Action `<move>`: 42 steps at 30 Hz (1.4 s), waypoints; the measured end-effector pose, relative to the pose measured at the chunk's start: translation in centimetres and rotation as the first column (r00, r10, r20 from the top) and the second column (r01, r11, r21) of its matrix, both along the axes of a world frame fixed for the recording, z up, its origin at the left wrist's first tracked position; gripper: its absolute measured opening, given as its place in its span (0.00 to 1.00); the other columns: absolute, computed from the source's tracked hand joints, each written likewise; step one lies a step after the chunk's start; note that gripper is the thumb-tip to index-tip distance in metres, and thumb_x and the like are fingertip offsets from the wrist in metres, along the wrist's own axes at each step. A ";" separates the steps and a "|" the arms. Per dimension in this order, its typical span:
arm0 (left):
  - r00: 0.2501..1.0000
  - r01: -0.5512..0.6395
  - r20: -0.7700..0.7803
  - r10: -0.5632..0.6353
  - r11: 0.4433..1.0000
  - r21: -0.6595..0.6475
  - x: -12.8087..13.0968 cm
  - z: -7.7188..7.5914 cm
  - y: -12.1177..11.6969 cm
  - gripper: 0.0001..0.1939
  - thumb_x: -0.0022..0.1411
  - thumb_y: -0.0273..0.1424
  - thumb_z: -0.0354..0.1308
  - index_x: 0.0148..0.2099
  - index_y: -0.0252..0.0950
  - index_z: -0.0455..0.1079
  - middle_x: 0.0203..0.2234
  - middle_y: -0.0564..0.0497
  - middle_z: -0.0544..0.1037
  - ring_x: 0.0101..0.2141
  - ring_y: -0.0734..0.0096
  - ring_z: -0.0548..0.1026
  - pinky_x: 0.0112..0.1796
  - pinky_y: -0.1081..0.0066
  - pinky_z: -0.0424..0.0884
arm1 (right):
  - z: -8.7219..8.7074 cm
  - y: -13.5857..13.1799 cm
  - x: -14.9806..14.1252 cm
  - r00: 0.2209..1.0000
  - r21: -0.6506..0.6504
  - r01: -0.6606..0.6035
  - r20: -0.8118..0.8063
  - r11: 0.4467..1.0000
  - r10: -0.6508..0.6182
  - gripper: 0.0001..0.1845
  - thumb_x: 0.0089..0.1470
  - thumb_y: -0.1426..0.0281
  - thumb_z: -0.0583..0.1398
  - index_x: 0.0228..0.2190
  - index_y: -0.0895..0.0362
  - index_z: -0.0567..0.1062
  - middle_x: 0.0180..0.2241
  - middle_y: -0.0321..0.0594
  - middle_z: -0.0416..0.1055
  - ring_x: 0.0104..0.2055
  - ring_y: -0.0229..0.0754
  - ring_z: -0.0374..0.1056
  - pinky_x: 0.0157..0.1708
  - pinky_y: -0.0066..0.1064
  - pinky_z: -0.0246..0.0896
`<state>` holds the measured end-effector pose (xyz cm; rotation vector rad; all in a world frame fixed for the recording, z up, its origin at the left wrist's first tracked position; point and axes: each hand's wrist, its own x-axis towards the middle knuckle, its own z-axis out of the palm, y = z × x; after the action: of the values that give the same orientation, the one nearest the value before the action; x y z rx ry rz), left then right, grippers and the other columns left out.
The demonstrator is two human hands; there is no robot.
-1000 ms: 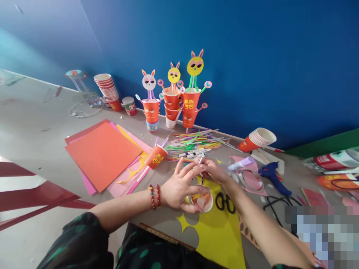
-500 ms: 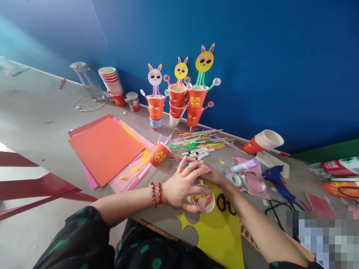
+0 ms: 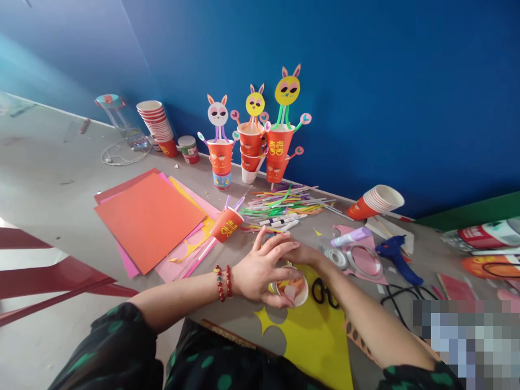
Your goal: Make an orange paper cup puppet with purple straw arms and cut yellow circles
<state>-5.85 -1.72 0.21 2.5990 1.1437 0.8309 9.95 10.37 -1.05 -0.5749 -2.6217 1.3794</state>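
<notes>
Right now, your left hand [image 3: 254, 276] grips a small white-rimmed paper cup [image 3: 301, 297] of orange and pink paper scraps over the tabletop; your right hand [image 3: 304, 253] is partly hidden, so I can't tell its grip. Three rabbit-faced red paper-cup figures [image 3: 277, 146] stand assembled; the tilted red paper cup [image 3: 227, 225] holds purple straws [image 3: 239, 204], no face attached.
</notes>
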 end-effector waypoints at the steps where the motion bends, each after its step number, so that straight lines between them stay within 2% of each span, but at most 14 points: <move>1: 1.000 0.000 0.001 0.000 1.000 -0.001 0.0 0.0 0.0 0.34 0.51 0.61 0.57 0.56 0.50 0.72 0.65 0.40 0.59 0.66 0.38 0.51 0.61 0.35 0.25 | 0.0 0.0 0.0 1.000 -0.007 0.001 -0.007 1.000 -0.001 0.08 0.55 0.67 0.59 0.28 0.56 0.76 0.30 0.38 0.74 0.34 0.42 0.67 0.35 0.29 0.69; 9: 1.000 -0.007 -0.012 0.006 1.000 -0.019 0.0 0.2 -0.1 0.34 0.52 0.61 0.57 0.57 0.51 0.71 0.66 0.41 0.58 0.66 0.37 0.52 0.61 0.34 0.26 | -0.2 0.4 0.6 0.995 -0.109 0.025 -0.095 0.994 -0.035 0.18 0.57 0.55 0.57 0.24 0.54 0.73 0.25 0.36 0.71 0.28 0.42 0.65 0.32 0.33 0.68; 14: 1.000 -0.006 -0.007 0.006 1.000 -0.028 0.0 0.0 -0.1 0.34 0.52 0.59 0.59 0.57 0.51 0.71 0.67 0.42 0.58 0.65 0.34 0.54 0.61 0.33 0.29 | -0.4 0.1 1.8 0.981 -0.157 0.124 -0.132 0.980 -0.146 0.23 0.57 0.50 0.56 0.24 0.55 0.73 0.24 0.38 0.70 0.27 0.42 0.66 0.26 0.31 0.66; 20: 0.999 -0.015 -0.033 0.013 0.999 -0.041 -0.1 -0.1 -0.1 0.34 0.52 0.58 0.59 0.58 0.52 0.70 0.69 0.44 0.54 0.66 0.36 0.52 0.61 0.34 0.28 | -0.2 -0.8 3.7 0.961 -0.186 0.223 -0.121 0.957 -0.248 0.19 0.56 0.59 0.59 0.19 0.55 0.71 0.20 0.34 0.66 0.24 0.39 0.64 0.26 0.30 0.62; 26: 1.000 -0.006 -0.002 0.006 1.000 -0.020 -0.1 0.0 -0.1 0.33 0.52 0.58 0.59 0.57 0.51 0.71 0.65 0.42 0.60 0.65 0.35 0.52 0.61 0.34 0.28 | 0.5 -2.5 5.8 0.923 -0.199 0.333 -0.129 0.922 -0.362 0.11 0.57 0.64 0.57 0.26 0.56 0.72 0.24 0.34 0.66 0.27 0.40 0.64 0.30 0.30 0.60; 34: 1.000 -0.003 -0.003 0.003 0.999 -0.035 0.0 0.1 -0.1 0.33 0.54 0.59 0.57 0.56 0.49 0.72 0.65 0.41 0.59 0.65 0.36 0.52 0.61 0.34 0.30 | -0.9 -4.9 8.6 0.854 -0.183 0.474 -0.144 0.861 -0.500 0.13 0.60 0.62 0.55 0.28 0.55 0.72 0.23 0.34 0.63 0.23 0.38 0.59 0.22 0.29 0.55; 42: 1.000 -0.005 -0.001 0.005 0.999 -0.043 0.0 0.2 -0.1 0.31 0.54 0.56 0.59 0.56 0.49 0.73 0.65 0.42 0.59 0.65 0.37 0.52 0.62 0.35 0.30 | -1.3 -7.2 10.0 0.814 -0.127 0.536 -0.187 0.835 -0.550 0.13 0.62 0.62 0.54 0.31 0.54 0.73 0.24 0.36 0.65 0.24 0.41 0.62 0.23 0.30 0.57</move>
<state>-5.84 -1.84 0.39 2.5635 1.1556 0.7977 19.93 3.21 -2.36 -1.0234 -2.0109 1.2538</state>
